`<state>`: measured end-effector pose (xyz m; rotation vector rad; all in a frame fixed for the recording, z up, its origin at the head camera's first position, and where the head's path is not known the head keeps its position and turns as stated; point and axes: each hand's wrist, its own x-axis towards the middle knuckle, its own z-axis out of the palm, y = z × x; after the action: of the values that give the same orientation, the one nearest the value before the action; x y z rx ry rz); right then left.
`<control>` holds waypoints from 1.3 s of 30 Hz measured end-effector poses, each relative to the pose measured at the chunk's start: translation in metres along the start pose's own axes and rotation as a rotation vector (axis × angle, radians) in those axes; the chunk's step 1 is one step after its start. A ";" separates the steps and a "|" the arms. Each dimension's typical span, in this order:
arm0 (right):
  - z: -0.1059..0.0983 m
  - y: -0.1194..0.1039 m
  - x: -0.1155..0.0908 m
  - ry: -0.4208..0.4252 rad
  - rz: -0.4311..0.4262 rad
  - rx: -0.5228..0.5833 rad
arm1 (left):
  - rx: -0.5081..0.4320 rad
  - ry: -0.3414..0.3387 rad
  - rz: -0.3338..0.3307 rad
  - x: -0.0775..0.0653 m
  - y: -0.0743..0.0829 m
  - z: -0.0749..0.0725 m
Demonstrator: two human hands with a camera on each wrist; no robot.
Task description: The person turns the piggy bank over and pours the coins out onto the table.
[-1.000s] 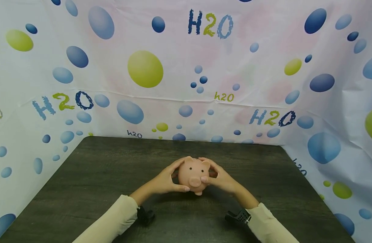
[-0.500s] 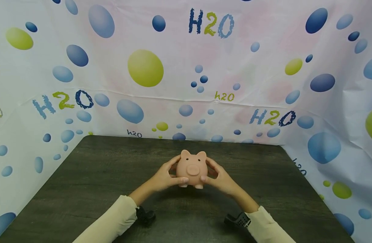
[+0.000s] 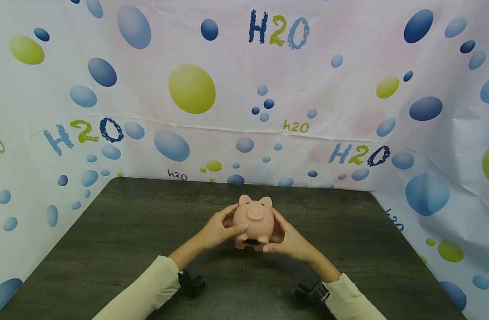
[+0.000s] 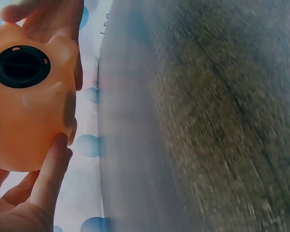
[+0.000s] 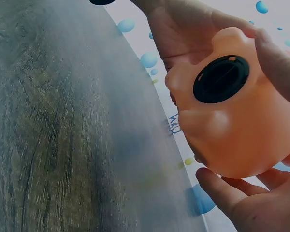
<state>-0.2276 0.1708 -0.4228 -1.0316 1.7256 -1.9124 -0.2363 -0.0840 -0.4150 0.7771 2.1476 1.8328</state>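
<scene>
A pink piggy bank is held between both hands above the dark table, tipped back so its snout points up and its underside starts to show. My left hand grips its left side, thumb across the front of the belly. On the other side my right hand holds it, with the thumb low beside a foot and the fingers behind. Both wrist views look at the underside, where a round black plug sits between the stubby feet. In the right wrist view the same black plug appears fitted in the base.
The dark wood-grain table spreads out around the hands. Behind it and along both sides hangs a white sheet with blue and green dots and "H2O" lettering. Each wrist wears a black strap with a small device.
The piggy bank has turned from facing forward and down, slightly tilted sideways, to level and then tipped back, exposing its underside. The left thumb has risen on the belly; the right thumb has dropped lower.
</scene>
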 end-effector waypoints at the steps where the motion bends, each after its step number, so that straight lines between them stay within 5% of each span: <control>1: 0.000 0.000 0.000 0.014 -0.004 -0.022 | -0.018 -0.002 -0.002 0.000 0.001 0.001; 9: 0.000 0.001 -0.002 0.098 0.000 -0.085 | -0.069 -0.027 -0.021 -0.001 0.005 0.003; 20: -0.001 0.001 -0.003 0.106 0.023 0.059 | -0.096 -0.103 0.028 -0.004 0.004 -0.001; 28: 0.000 -0.003 -0.003 0.147 0.069 0.077 | -0.144 -0.045 0.034 -0.004 0.000 0.001; 39: -0.006 -0.003 -0.006 0.117 0.066 0.074 | -0.086 0.075 0.026 -0.004 0.002 0.007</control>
<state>-0.2275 0.1791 -0.4218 -0.8412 1.7146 -2.0140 -0.2284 -0.0798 -0.4152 0.7316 2.0968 1.9824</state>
